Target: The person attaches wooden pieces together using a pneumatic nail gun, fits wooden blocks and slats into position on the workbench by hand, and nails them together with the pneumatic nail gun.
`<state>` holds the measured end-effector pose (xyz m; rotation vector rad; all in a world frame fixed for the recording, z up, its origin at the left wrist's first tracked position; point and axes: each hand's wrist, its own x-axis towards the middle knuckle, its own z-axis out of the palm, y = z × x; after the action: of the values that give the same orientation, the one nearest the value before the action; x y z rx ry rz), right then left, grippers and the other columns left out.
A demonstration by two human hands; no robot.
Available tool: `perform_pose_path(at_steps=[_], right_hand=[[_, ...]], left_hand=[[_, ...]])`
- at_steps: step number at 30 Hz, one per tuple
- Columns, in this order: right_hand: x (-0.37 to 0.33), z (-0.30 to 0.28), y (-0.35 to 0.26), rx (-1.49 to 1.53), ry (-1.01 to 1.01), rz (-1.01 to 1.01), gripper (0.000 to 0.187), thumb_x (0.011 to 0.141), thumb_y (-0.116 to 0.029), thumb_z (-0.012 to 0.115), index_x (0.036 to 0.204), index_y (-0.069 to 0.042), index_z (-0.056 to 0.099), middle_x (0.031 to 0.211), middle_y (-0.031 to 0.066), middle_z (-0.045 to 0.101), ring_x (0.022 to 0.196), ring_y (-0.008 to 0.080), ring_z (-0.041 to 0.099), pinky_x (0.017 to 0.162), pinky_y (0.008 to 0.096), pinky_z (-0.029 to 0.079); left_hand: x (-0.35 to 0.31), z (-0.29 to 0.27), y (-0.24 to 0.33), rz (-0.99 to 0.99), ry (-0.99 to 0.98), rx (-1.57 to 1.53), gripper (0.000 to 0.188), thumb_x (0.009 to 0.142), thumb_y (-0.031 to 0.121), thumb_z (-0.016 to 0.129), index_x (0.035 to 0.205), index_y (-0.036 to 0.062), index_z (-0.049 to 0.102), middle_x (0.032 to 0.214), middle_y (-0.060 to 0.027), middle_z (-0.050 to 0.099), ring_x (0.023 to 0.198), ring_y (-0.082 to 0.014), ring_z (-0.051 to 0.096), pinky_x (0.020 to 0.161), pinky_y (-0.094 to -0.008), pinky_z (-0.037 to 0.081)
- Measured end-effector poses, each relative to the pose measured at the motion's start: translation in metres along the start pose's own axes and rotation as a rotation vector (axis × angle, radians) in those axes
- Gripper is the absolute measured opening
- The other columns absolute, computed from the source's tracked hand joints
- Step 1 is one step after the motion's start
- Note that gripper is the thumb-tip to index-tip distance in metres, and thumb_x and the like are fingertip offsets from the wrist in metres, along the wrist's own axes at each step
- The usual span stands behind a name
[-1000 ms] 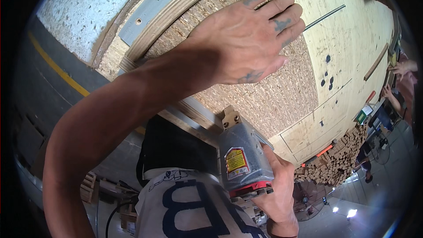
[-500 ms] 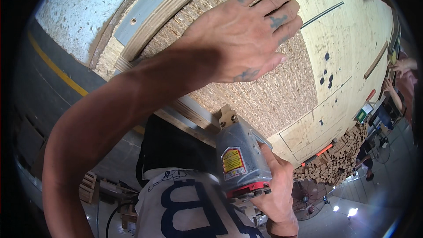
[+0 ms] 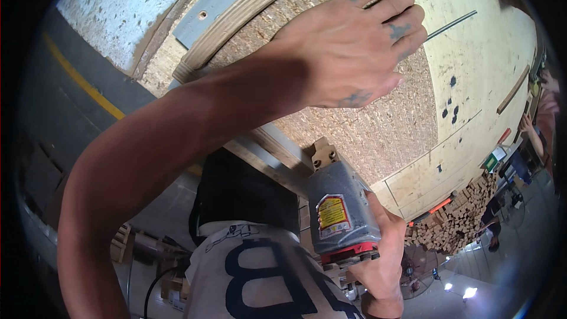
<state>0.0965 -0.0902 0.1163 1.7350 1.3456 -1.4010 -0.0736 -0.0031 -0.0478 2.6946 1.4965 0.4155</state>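
Note:
My left hand (image 3: 360, 47) lies palm down with its fingers stretched out on a brown particle-board panel (image 3: 390, 124). A curved plywood strip with a grey face (image 3: 227, 3) runs along the panel's far-left edge. Closer to my body, my right hand (image 3: 384, 254) is wrapped around the handle of a grey nail gun (image 3: 342, 201) with a yellow-and-red label and a red end cap. The gun's nose points away from me, beside a wood-and-grey rail (image 3: 274, 147) at the panel's near edge. Whether the nose touches the wood, I cannot tell.
The panel lies on a pale plywood table (image 3: 472, 71) with dark stains and a dark strip (image 3: 452, 25). Many small wood blocks (image 3: 455, 218) are piled at the right. Another person's hand (image 3: 527, 124) is at the far right edge. A yellow floor line (image 3: 88, 88) runs at left.
The whole scene has shifted slightly to the right in view. Both hands and the nail gun keep about the same places relative to the panel.

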Motion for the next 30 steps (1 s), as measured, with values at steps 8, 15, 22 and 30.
perform_pose_path(at_steps=[8, 15, 22, 30], right_hand=[[-0.002, 0.003, 0.002, -0.021, 0.001, 0.016, 0.093, 0.057, -0.023, 0.087, 0.140, 0.002, 0.051, 0.118, 0.0208, 0.055, 0.112, 0.0345, 0.048, 0.101, 0.0398, 0.038], [-0.002, 0.002, -0.001, -0.112, 0.077, -0.153, 0.076, 0.062, -0.017, 0.083, 0.130, 0.005, 0.057, 0.106, 0.0200, 0.066, 0.097, 0.0311, 0.059, 0.094, 0.0383, 0.044], [0.008, -0.003, -0.001, 0.067, 0.213, -0.274, 0.048, 0.067, -0.017, 0.077, 0.108, 0.002, 0.063, 0.079, 0.0120, 0.067, 0.068, 0.0247, 0.066, 0.074, 0.0330, 0.051], [0.009, 0.000, -0.006, 0.041, 0.194, -0.242, 0.039, 0.067, -0.016, 0.076, 0.100, -0.001, 0.064, 0.077, 0.0129, 0.065, 0.068, 0.0234, 0.065, 0.071, 0.0332, 0.050]], left_hand=[[0.000, -0.007, 0.000, 0.011, -0.039, 0.071, 0.055, 0.103, 0.041, 0.038, 0.139, 0.0000, 0.047, 0.140, -0.0143, 0.050, 0.136, -0.0260, 0.043, 0.119, -0.0435, 0.025], [-0.002, -0.005, 0.000, 0.009, -0.035, 0.118, 0.056, 0.104, 0.040, 0.037, 0.141, -0.0012, 0.044, 0.143, -0.0152, 0.049, 0.135, -0.0258, 0.043, 0.118, -0.0434, 0.026], [-0.004, -0.006, -0.003, 0.016, -0.022, 0.099, 0.056, 0.103, 0.040, 0.039, 0.139, -0.0023, 0.047, 0.140, -0.0138, 0.052, 0.135, -0.0266, 0.043, 0.117, -0.0423, 0.026], [-0.005, 0.000, -0.003, 0.007, 0.033, 0.019, 0.055, 0.101, 0.039, 0.043, 0.137, -0.0031, 0.049, 0.137, -0.0135, 0.053, 0.134, -0.0266, 0.043, 0.118, -0.0424, 0.026]])
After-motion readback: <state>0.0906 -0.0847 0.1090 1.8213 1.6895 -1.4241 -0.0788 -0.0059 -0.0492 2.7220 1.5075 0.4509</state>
